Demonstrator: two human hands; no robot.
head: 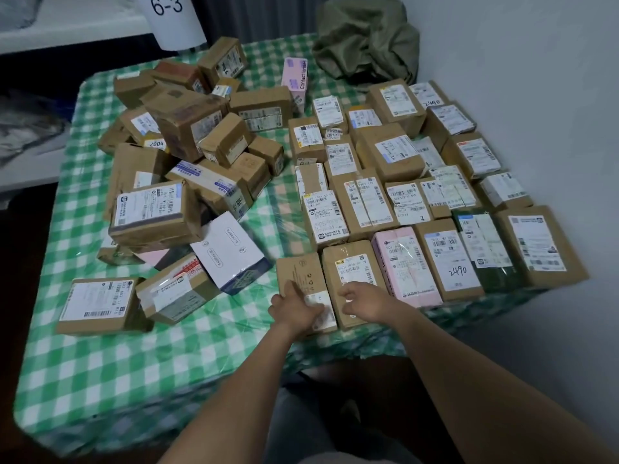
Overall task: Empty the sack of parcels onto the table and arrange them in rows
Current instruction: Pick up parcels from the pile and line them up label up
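Note:
Several parcels lie in neat rows [412,182] on the right half of the table with its green checked cloth [100,370]. A loose pile of cardboard parcels [187,155] covers the left half. The empty olive sack [365,38] is crumpled at the far right corner. My left hand [294,308] rests on a small brown box [303,279] at the left end of the front row, fingers spread over its near end. My right hand [363,301] touches the near end of the neighbouring brown parcel [351,269] with relaxed fingers.
A white wall borders the table on the right. A white sign marked 6-3 [170,18] stands behind the pile. One labelled box [97,304] sits alone at the front left. Bare cloth shows along the near left edge.

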